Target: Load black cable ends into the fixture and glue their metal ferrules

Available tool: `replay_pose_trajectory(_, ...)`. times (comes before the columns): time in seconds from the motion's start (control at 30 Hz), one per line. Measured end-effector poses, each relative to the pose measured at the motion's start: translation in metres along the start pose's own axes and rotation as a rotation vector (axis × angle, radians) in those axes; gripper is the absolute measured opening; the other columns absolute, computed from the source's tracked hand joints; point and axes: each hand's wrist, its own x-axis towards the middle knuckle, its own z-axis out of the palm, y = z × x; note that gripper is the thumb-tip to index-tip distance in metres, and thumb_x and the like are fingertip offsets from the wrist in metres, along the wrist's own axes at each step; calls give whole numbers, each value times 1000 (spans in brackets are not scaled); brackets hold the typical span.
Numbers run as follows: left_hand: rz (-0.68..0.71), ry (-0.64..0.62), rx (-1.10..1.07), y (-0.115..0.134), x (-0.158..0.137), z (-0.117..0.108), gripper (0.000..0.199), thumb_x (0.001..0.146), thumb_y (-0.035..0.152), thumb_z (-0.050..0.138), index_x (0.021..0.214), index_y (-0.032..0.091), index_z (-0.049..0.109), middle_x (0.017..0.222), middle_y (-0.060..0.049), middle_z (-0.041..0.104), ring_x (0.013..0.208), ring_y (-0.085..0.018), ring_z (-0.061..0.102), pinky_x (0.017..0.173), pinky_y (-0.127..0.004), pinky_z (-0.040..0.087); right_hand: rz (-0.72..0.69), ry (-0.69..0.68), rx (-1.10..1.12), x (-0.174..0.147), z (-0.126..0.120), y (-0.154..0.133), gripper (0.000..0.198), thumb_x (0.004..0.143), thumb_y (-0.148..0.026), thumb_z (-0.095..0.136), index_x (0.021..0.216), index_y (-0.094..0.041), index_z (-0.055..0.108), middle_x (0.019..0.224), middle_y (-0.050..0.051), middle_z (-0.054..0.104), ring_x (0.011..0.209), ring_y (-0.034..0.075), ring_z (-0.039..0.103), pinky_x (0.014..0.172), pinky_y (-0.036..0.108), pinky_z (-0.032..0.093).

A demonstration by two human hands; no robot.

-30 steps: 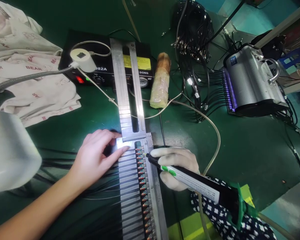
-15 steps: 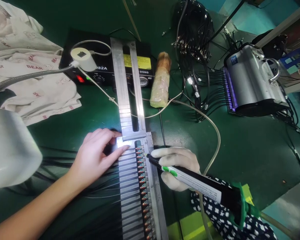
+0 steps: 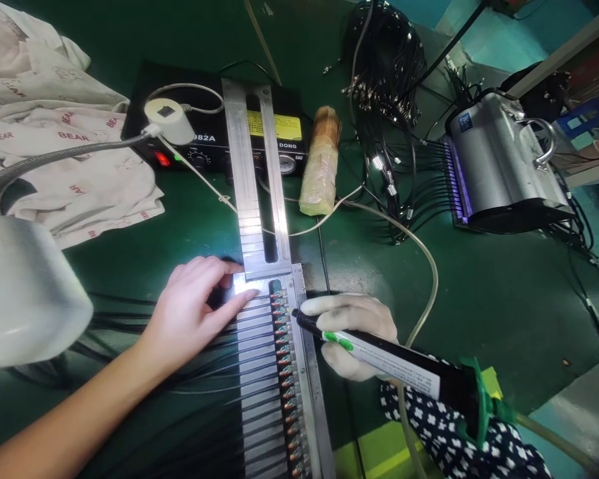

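Note:
My gloved right hand is closed around a black dispensing syringe with a white label and a green cap, which has a hose on its rear end. Its fine tip points left at the upper part of a row of small connectors with bare coloured wires. I cannot tell whether the tip touches one. These connectors sit in a long metal fixture, with black cables running out to the left. My bare left hand grips the fixture's far left corner, thumb on top and fingers at the end edge.
A second slotted metal fixture leans on a black dispenser unit. A lamp head stands at left, beside printed cloth. A wrapped roll, bundled black cables and a silver box with purple light lie farther right.
Both hands, the syringe and the fixture stay almost where they were. The lamp head appears slightly farther right and higher, as the view shifts a little.

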Motion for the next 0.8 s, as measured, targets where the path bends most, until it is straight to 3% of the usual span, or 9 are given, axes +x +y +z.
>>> replay_pose_trajectory(0.13, 0, -1, 1, 0, 0, 0, 30, 90, 50, 55, 101, 22, 56, 78, 0, 52, 78, -20, 51, 74, -36, 37, -16, 46, 34, -2, 0, -3, 17, 81, -21, 63, 97, -17, 66, 96, 10, 75, 78, 19, 74, 64, 27, 64)
replay_pose_trajectory(0.37, 12, 9, -4, 0, 0, -1, 29, 90, 49, 56, 101, 22, 56, 78, 0, 52, 77, -20, 50, 74, -37, 38, -22, -28, -55, -2, -1, -4, 15, 77, -16, 64, 91, -17, 65, 93, 10, 76, 78, 19, 75, 67, 27, 63)
replay_pose_trajectory(0.8, -15, -2, -12, 2, 2, -1, 29, 89, 50, 56, 100, 23, 57, 77, 0, 54, 78, -21, 51, 73, -37, 38, -14, -44, -53, -1, 0, -3, 13, 78, -17, 62, 90, -18, 65, 94, 8, 76, 78, 17, 74, 67, 26, 63)
